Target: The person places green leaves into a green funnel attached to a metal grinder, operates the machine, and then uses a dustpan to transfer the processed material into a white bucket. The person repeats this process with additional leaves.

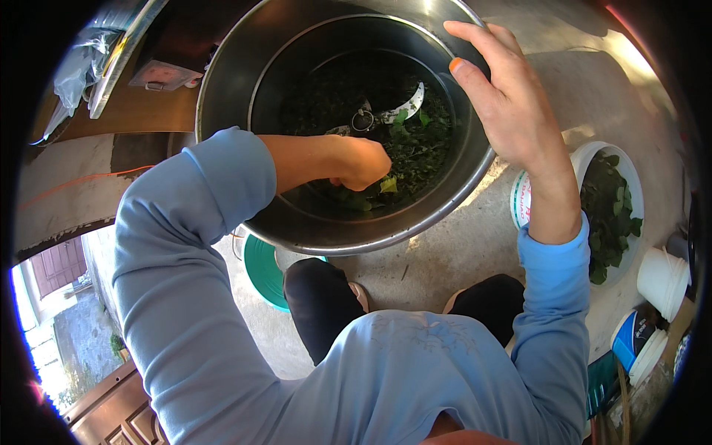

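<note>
In front of me is a large round metal tub (356, 243) with a curved metal blade (410, 105) at its centre and chopped green leaves (420, 161) around it. My left hand (361, 161) reaches down inside, just below the blade's hub, its fingers curled; their tips are hidden, so what it holds does not show. A yellowish leaf (388, 184) lies beside it. My right hand (500, 89) rests at the tub's right rim, thumb and fingers spread apart, nothing gripped between them.
A white bucket (637, 183) of green leaves stands on the concrete floor to the right, with smaller white pails (662, 281) beyond it. A green basin (261, 272) sits below the tub at the left. An orange cord (83, 181) runs at the far left.
</note>
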`<action>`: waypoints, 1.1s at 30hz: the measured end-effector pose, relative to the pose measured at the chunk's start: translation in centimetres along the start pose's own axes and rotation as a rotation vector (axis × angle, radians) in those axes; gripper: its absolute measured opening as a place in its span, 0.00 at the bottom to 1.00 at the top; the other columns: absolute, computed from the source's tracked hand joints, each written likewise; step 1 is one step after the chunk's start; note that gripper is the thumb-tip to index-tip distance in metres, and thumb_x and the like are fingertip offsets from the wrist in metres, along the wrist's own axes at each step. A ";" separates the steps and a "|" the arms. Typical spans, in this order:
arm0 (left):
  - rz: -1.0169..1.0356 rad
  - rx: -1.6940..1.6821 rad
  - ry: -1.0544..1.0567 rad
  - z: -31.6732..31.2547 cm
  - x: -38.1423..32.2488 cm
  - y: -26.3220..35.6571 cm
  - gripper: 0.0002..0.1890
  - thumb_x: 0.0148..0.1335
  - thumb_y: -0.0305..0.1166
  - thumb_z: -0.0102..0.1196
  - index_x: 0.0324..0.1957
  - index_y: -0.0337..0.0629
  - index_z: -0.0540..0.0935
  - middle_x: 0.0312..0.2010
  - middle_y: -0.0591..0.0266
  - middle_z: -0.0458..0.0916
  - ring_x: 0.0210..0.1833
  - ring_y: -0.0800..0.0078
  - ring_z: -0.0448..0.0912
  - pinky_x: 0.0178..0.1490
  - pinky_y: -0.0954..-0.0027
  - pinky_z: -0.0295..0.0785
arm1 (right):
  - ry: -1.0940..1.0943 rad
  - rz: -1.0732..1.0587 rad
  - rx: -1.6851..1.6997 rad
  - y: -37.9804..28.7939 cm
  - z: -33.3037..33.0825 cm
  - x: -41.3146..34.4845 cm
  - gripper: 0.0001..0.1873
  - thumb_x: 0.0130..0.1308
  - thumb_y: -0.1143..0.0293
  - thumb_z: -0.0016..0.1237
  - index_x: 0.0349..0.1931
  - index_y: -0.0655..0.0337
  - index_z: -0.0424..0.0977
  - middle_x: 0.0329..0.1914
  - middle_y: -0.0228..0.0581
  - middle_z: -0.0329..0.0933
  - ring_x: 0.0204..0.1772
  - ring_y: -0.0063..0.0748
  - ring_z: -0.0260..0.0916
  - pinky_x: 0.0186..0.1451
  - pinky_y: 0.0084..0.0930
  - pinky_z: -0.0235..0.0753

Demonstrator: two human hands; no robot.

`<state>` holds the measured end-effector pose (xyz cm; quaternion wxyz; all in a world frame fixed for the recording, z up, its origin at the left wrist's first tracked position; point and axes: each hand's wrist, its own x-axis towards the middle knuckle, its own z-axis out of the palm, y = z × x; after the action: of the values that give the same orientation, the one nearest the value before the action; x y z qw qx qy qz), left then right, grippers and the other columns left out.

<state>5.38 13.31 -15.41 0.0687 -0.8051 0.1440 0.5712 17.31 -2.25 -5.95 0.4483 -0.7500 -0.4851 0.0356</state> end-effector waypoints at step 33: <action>0.079 -0.122 0.480 -4.2 6.2 0.3 0.17 0.45 0.24 0.56 0.40 0.28 0.78 0.29 0.44 0.81 0.34 0.50 0.81 0.33 0.56 0.76 | -0.019 0.106 -0.013 -0.1 -0.2 0.0 0.17 0.60 0.73 0.44 0.50 0.63 0.71 0.44 0.44 0.70 0.48 0.38 0.68 0.53 0.28 0.66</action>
<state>10.98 10.89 -19.74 -0.0386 -0.9141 0.1530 0.3734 17.33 -2.36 -5.71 0.4363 -0.7772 -0.4491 0.0630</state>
